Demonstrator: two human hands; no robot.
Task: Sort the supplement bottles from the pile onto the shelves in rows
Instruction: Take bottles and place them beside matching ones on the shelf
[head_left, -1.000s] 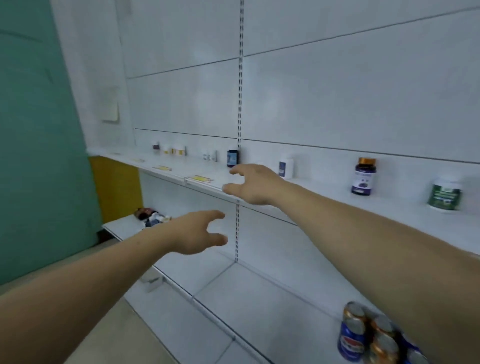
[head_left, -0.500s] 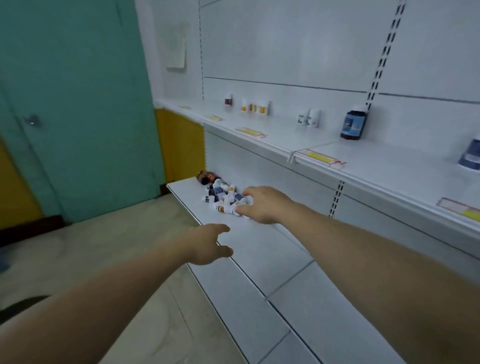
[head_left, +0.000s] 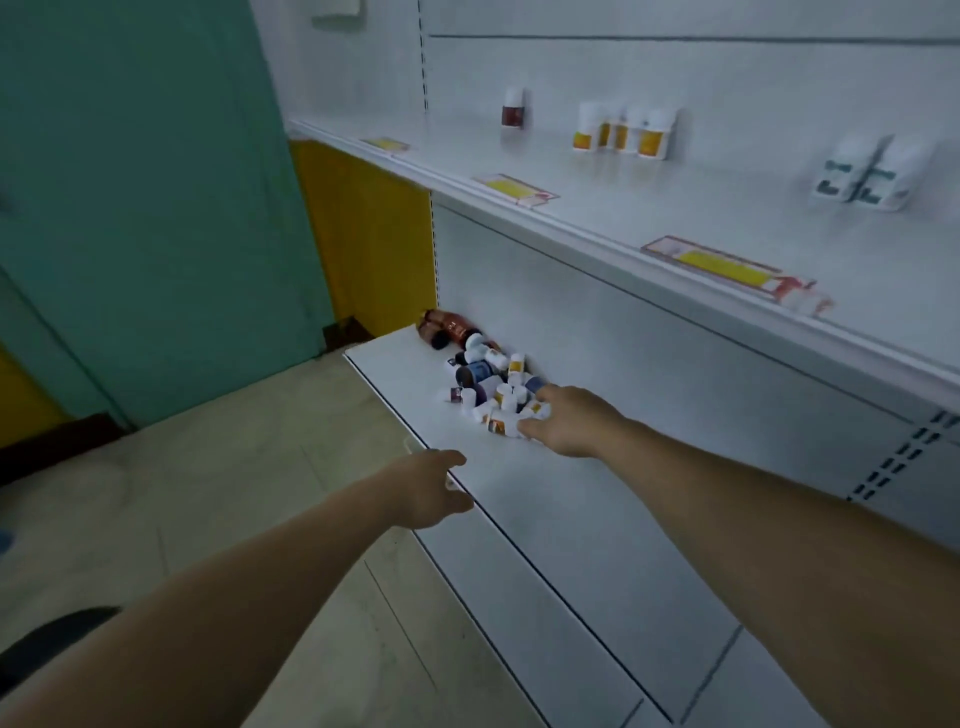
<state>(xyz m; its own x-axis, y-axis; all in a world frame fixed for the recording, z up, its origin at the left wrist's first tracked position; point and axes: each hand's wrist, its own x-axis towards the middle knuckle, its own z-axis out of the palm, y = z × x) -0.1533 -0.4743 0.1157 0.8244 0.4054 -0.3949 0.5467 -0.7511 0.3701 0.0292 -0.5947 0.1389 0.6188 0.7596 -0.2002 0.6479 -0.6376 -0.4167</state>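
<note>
Where the lower shelf (head_left: 597, 545) ends by the yellow panel (head_left: 363, 234), the pile of supplement bottles (head_left: 480, 371) lies heaped against the back wall, mostly small white bottles on their sides, too jumbled and blurred to count. Two larger brown bottles (head_left: 448, 328) lie at its far end and a dark blue-labelled one (head_left: 475, 371) in the middle. The right hand (head_left: 571, 421) reaches in palm down from the near side, its arm stretched low across the shelf. Thumb and forefinger are spread to either side of a white yellow-labelled bottle (head_left: 536, 410) at the pile's near edge, and whether they grip it cannot be told. The left hand (head_left: 431, 488) hovers over the shelf's front edge, well short of the pile, fingers loosely extended and holding nothing. Above, the upper shelf (head_left: 597, 228) overhangs the pile. It carries one red-labelled bottle (head_left: 513, 109), a tight row of about four yellow-labelled bottles (head_left: 623, 132) and two green-labelled white bottles (head_left: 865, 174), all upright at the back. Three yellow price tags (head_left: 515, 188) sit along its front lip. A teal door (head_left: 145, 208) stands to the left.
</note>
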